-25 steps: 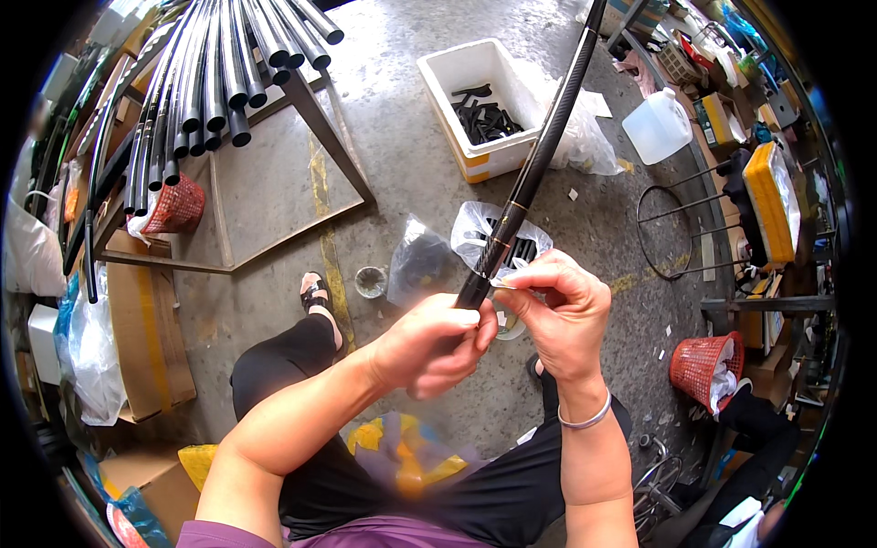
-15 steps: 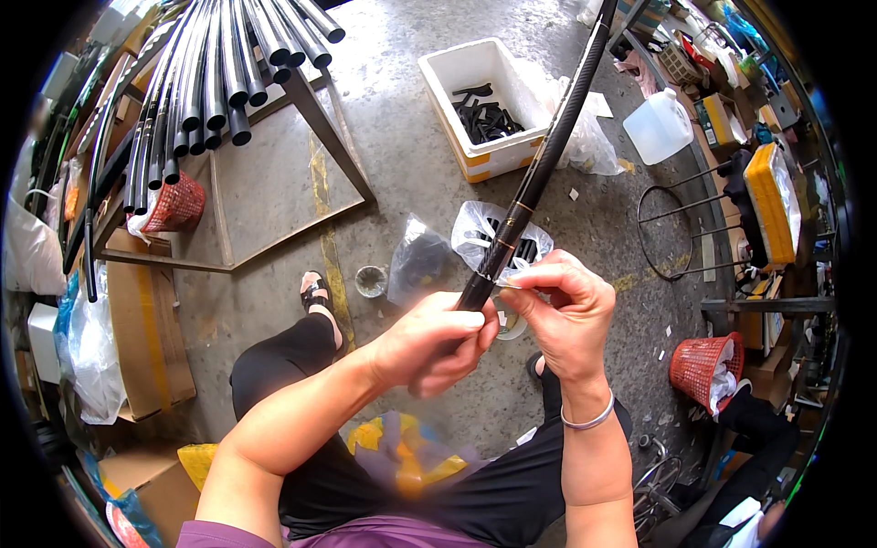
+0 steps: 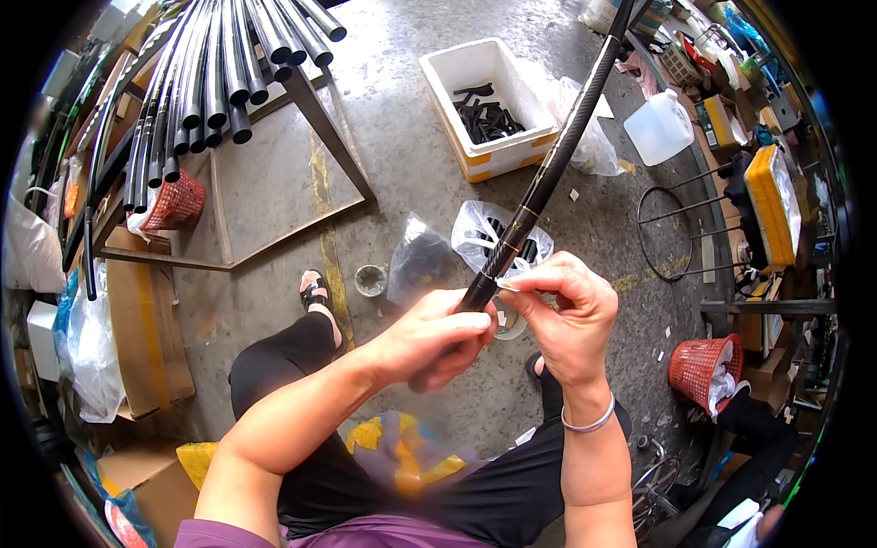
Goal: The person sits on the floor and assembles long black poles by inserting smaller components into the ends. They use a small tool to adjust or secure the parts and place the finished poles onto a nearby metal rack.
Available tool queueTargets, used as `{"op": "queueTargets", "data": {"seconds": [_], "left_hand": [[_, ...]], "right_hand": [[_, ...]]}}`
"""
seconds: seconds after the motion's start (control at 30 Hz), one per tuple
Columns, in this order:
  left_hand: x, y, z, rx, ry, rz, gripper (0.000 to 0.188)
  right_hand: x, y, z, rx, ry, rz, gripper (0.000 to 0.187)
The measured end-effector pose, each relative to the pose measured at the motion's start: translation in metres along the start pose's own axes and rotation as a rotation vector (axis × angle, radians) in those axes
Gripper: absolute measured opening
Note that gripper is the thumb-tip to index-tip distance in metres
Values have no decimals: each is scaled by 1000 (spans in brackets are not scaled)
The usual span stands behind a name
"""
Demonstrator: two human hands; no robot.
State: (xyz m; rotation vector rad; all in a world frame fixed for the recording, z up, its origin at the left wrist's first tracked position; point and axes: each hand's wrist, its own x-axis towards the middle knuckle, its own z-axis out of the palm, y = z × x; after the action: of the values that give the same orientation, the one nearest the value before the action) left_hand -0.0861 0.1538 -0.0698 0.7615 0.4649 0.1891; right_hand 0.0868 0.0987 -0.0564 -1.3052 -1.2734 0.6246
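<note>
My left hand (image 3: 434,338) is wrapped around the lower end of a long black pole (image 3: 559,157), which looks like a fishing rod section with a woven pattern and thin gold markings. The pole slants away up to the right, past the top edge of the view. Close beside the grip, my right hand (image 3: 575,306) pinches a small whitish strip (image 3: 507,285) between thumb and fingertips. That strip touches the pole just above my left fist. The pole's near end is hidden inside my left hand.
A clear bag (image 3: 468,219) holding black pieces lies beyond my hands. Farther off stands a white foam box (image 3: 441,91) with black parts. Several black tubes (image 3: 216,82) overhang a metal frame (image 3: 329,128) at left. A red basket (image 3: 692,370) and wire stand (image 3: 641,215) are at right.
The pole's far end has swung slightly to the right, and its gold markings look shifted, as if turned a little. Both hands stay almost in place, the right still pinching the strip.
</note>
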Motion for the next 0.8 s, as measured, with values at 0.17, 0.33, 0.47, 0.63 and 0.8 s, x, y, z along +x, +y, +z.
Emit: {"op": "queueTargets", "data": {"seconds": [0.17,0.33,0.47,0.63,0.8], "left_hand": [[0,2,3,196,85,51,32],[1,0,-1,328,130,117,33],[2,0,1,391,153,120,35],[2,-1,1,473,193,139,31],[2,1,6,521,232,194,26]], "right_hand": [[0,-1,-3,-51,-11,-1,14],[-1,-2,-3,-77,-8,37,14],[-1,-4,-4,-81,-4,63,14],[-1,-3,-4,-95,-5,50,14],[-1,-3,-6,-134,-10,30,16]]}}
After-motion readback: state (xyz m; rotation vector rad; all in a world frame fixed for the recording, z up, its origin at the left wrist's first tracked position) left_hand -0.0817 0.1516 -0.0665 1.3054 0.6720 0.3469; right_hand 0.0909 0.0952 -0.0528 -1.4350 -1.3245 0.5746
